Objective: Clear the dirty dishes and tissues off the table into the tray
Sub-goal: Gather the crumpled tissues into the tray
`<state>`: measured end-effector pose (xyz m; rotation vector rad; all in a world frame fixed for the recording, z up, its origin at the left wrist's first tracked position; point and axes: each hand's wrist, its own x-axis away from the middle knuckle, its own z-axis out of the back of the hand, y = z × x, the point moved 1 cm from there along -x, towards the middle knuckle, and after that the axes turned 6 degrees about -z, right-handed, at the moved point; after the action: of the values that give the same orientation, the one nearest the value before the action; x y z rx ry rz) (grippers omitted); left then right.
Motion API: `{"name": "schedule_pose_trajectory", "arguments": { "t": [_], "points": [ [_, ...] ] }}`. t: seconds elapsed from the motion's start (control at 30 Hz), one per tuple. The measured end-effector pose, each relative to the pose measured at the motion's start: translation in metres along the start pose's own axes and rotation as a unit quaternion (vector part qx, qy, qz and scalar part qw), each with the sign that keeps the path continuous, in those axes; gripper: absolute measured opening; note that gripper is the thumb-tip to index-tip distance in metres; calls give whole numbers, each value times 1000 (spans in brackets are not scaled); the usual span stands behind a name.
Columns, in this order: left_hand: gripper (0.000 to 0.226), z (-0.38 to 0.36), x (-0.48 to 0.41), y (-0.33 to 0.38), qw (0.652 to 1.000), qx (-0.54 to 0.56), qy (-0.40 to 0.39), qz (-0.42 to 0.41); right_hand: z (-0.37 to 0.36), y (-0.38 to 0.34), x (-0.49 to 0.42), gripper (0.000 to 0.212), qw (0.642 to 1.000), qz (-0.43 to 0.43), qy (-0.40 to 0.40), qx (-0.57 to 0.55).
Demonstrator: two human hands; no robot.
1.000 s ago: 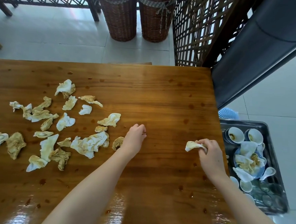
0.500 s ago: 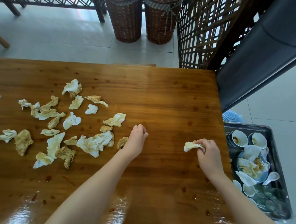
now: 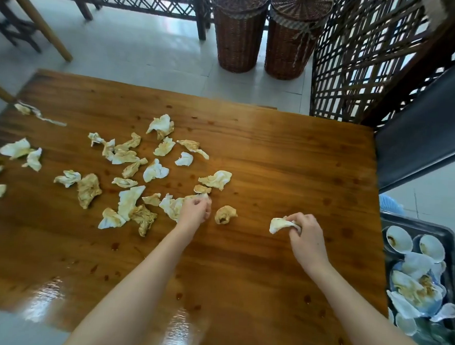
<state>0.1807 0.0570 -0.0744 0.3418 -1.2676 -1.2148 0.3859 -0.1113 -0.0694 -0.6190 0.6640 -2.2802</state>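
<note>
Wooden surface (image 3: 275, 162) strewn with stained tissues (image 3: 155, 173); the tray (image 3: 415, 223) sits low off its right edge.

The tissues lie well left of the tray, and the dishes (image 3: 400, 243) in view are already inside it. The right hand (image 3: 306, 236), the one nearer the tray, pinches a wad (image 3: 280, 225) in curled fingers. The left hand (image 3: 194, 210), farther from the tray, curls its fingertips onto a sheet (image 3: 171, 206) at the tray-side edge of the scatter. This gathering step likely goes best by bunching several tissues in each hand before crossing to the tray. Lifting them rather than dragging should keep the stains from smearing. No brand, label or writing can be read.
</note>
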Motion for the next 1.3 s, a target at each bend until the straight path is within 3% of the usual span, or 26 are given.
{"name": "schedule_pose_trajectory", "arguments": {
  "t": [0.1,0.27,0.6,0.83,1.13,1.3],
  "points": [
    [15,9,4,-3,1000,-21,-11,-18,-10,-11,0,24,1000,12,-8,4],
    [8,27,8,-7,964,-205,6,-167,-26,-39,-1,24,999,39,-28,1],
    [44,47,-16,-23,869,-407,-28,-280,-59,-76,-3,24,995,63,-73,2],
    [70,42,-33,-27,825,-466,-26,-318,-82,-91,-10,25,992,92,-69,43],
    [52,33,-39,-39,789,-510,-49,-340,-112,-96,-3,44,968,157,-98,169],
    [37,26,-38,-38,811,-473,-68,-337,-113,-93,0,42,962,164,-112,187]
  ]
}}
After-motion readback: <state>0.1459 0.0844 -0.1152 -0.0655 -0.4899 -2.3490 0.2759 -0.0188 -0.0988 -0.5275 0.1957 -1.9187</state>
